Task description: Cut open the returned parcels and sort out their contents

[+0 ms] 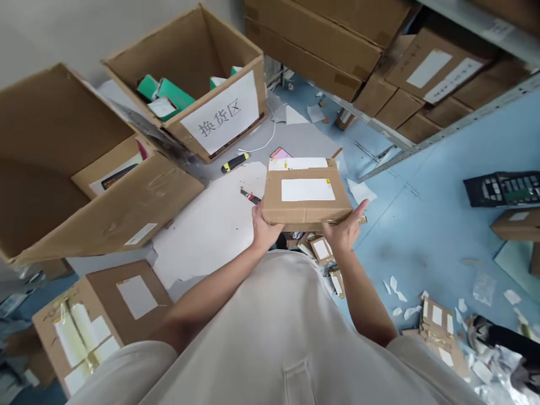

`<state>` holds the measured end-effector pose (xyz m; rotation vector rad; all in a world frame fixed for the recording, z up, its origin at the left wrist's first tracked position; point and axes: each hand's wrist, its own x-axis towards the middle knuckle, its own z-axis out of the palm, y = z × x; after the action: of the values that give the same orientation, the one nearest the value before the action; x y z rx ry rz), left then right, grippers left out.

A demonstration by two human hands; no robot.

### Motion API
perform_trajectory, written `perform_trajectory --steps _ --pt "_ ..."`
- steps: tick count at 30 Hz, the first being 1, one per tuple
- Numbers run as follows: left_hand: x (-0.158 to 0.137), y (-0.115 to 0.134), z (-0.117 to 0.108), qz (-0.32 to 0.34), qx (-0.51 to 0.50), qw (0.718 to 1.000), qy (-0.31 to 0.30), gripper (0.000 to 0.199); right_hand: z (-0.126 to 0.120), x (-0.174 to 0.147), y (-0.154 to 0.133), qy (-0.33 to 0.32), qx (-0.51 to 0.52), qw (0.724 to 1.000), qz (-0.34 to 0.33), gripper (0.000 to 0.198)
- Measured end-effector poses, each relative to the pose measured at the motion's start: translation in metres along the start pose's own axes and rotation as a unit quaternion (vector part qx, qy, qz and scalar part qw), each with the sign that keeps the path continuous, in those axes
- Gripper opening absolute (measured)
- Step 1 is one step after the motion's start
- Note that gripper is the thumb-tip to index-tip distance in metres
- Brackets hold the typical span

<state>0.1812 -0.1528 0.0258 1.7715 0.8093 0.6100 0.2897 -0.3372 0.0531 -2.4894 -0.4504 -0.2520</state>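
A brown cardboard box (274, 209) with white labels on its upper face is held between my two hands in front of my body. My left hand (264, 229) grips its near left corner, fingers partly hidden beneath. At the near right corner my right hand (343, 229) supports it, with the thumb stretched out along the side. Just left of the box lies a red and black utility knife (250, 196) on the table, its blade pointing away. Farther back rest a yellow and black cutter (235, 162) and a phone with a lit pink screen (280, 153).
An open carton (219, 126) with green boxes inside stands at the back of the white table (202, 225). Another large open carton (105, 216) is at left. Metal shelving (394, 138) with cartons borders the right. Paper scraps and boxes litter the blue floor (388, 247).
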Motion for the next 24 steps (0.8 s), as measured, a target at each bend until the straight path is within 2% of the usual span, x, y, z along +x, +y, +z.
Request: perform_trajectory --steps 1,3,6,8,9,11,13,15,17,19,24 --pt "0.000 0.003 0.010 0.006 0.012 1.000 -0.023 0.077 -0.011 0.003 0.008 -0.021 -0.036 0.999 -0.001 0.098" --pt "0.002 0.008 0.026 0.016 0.035 0.997 -0.061 0.075 -0.032 0.007 0.023 -0.104 -0.089 0.990 -0.036 0.077" --pt "0.006 0.009 0.050 0.011 0.051 0.995 -0.084 0.080 -0.056 0.011 0.043 -0.226 -0.130 0.962 -0.075 0.058" --pt "0.004 0.006 0.064 -0.029 0.037 0.991 -0.128 0.085 -0.066 0.011 0.057 -0.242 -0.159 0.956 -0.047 0.049" --pt "0.000 0.003 0.071 -0.062 0.017 0.982 -0.178 0.088 -0.069 0.011 0.064 -0.233 -0.177 0.956 -0.019 0.044" --pt "-0.013 -0.005 0.081 -0.131 -0.036 0.939 -0.316 0.097 -0.072 0.010 0.083 -0.199 -0.208 0.956 0.052 0.037" --pt "-0.028 -0.014 0.087 -0.172 -0.080 0.876 -0.444 0.108 -0.072 0.007 0.104 -0.171 -0.217 0.953 0.121 0.036" --pt "-0.040 -0.022 0.092 -0.193 -0.092 0.836 -0.506 0.114 -0.071 0.001 0.124 -0.158 -0.193 0.954 0.165 0.036" --pt "-0.045 -0.028 0.096 -0.218 -0.088 0.830 -0.506 0.116 -0.068 -0.008 0.139 -0.155 -0.149 0.961 0.177 0.036" --pt "-0.042 -0.032 0.099 -0.242 -0.083 0.839 -0.481 0.115 -0.065 -0.017 0.145 -0.160 -0.112 0.966 0.168 0.034" --pt "-0.017 -0.046 0.084 -0.237 -0.078 0.871 -0.422 0.101 -0.045 -0.025 0.138 -0.194 -0.065 0.972 0.116 0.033"
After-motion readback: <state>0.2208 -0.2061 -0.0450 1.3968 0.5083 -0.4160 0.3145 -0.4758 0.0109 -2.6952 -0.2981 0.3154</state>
